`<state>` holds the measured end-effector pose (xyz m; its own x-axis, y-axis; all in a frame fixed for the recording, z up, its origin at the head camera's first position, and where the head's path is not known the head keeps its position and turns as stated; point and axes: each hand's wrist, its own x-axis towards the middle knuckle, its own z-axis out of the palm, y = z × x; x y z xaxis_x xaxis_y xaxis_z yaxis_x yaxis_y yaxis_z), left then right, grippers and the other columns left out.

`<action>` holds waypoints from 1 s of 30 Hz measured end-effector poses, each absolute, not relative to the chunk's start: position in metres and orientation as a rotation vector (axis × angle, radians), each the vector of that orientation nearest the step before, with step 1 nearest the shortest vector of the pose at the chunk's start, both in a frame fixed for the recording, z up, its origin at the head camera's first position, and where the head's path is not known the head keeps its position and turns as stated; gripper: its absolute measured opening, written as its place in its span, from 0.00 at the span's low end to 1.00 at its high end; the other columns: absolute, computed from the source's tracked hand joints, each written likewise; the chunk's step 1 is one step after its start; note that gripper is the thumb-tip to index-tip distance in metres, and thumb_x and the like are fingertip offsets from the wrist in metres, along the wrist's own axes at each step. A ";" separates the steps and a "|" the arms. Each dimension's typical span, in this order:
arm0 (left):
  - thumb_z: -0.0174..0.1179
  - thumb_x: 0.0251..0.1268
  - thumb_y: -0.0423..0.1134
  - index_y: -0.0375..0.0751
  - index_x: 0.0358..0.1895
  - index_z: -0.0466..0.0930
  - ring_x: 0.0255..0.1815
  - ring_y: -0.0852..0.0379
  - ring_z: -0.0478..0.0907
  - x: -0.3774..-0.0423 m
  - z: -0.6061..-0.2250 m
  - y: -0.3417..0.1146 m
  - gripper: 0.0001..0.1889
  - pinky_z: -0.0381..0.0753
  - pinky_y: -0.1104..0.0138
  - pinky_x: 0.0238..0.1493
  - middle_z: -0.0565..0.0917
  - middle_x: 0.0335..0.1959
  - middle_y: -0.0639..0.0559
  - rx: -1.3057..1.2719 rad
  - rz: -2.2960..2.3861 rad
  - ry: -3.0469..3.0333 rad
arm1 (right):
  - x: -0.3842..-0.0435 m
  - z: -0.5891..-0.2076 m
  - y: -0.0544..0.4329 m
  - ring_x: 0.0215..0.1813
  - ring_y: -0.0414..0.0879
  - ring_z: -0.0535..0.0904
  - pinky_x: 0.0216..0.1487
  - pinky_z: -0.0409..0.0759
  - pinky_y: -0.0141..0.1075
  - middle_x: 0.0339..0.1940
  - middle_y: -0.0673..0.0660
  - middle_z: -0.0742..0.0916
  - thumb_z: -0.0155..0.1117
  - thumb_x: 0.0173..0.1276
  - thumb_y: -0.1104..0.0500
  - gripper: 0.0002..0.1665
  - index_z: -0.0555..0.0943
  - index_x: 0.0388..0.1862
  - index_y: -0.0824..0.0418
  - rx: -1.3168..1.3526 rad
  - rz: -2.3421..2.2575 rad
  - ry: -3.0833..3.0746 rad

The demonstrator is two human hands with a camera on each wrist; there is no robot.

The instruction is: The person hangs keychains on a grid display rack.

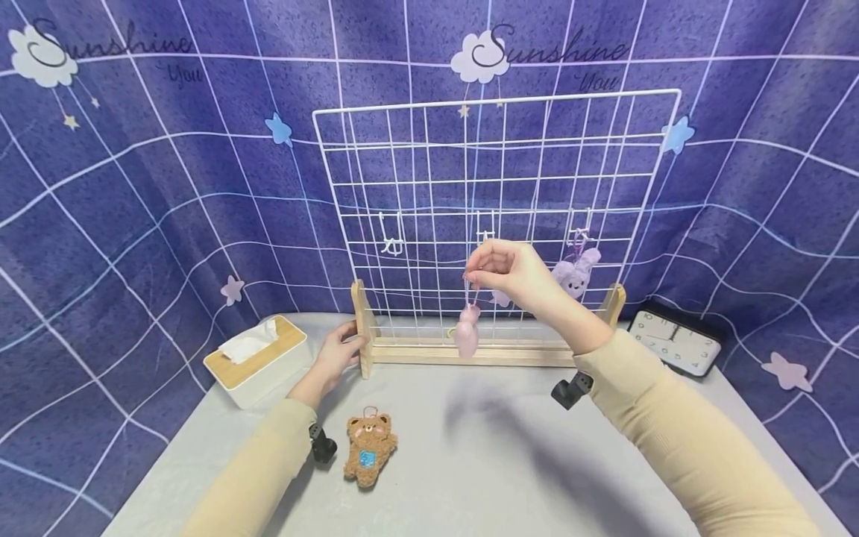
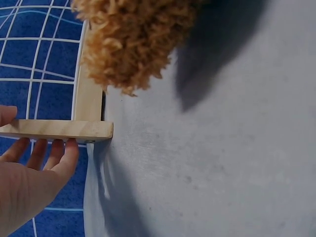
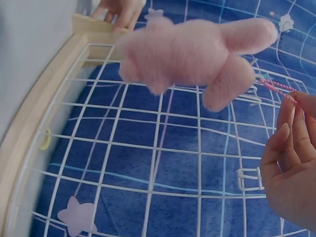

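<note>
My right hand (image 1: 515, 271) pinches the pink bead chain (image 3: 279, 90) of a pink bunny plush (image 1: 467, 333), which dangles in front of a white wire grid (image 1: 429, 179). Its long ears and fuzzy body fill the upper part of the right wrist view. At the grid's left end, my left hand (image 1: 335, 355) grips the wooden foot (image 2: 59, 129), thumb on one side and fingers on the other. A lilac bunny plush (image 1: 574, 277) hangs from the right hook (image 1: 579, 236). Behind my right hand, another pale plush (image 1: 500, 297) is mostly hidden.
A brown bear plush (image 1: 368, 450) lies on the grey table (image 1: 443, 477) near my left forearm. The left hook (image 1: 392, 245) on the grid holds nothing. A tissue box (image 1: 258, 358) stands at left and a clock (image 1: 674, 339) at right. Wooden rails (image 1: 470, 354) brace the grid's base.
</note>
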<state>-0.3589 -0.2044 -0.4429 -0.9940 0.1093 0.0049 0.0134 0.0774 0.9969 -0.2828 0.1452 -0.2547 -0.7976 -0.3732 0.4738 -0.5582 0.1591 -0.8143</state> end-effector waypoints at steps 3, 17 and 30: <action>0.54 0.77 0.32 0.27 0.77 0.56 0.71 0.30 0.65 -0.366 -0.452 -0.207 0.31 0.70 0.43 0.70 0.60 0.75 0.28 0.125 2.087 2.266 | -0.284 -0.249 0.144 0.39 0.54 0.86 0.45 0.86 0.37 0.38 0.69 0.88 0.70 0.66 0.71 0.07 0.83 0.42 0.70 0.917 1.701 -2.255; 0.52 0.77 0.31 0.26 0.77 0.56 0.70 0.30 0.67 -0.370 -0.459 -0.208 0.30 0.73 0.44 0.68 0.61 0.74 0.27 0.166 2.064 2.325 | -0.307 -0.230 0.159 0.37 0.47 0.85 0.46 0.86 0.34 0.37 0.58 0.90 0.69 0.67 0.71 0.05 0.83 0.41 0.68 0.801 1.746 -2.161; 0.51 0.76 0.30 0.27 0.77 0.57 0.70 0.31 0.67 -0.367 -0.460 -0.207 0.29 0.73 0.46 0.69 0.63 0.74 0.29 0.150 2.096 2.294 | -0.314 -0.234 0.163 0.34 0.43 0.83 0.38 0.80 0.30 0.35 0.57 0.89 0.71 0.67 0.68 0.04 0.85 0.39 0.62 0.696 1.784 -2.120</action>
<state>-0.3673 -0.2068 -0.4596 -0.9949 0.0915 0.0423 0.0503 0.0878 0.9949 -0.3144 0.1631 -0.2343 -0.8434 -0.1784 0.5068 -0.5298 0.1194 -0.8397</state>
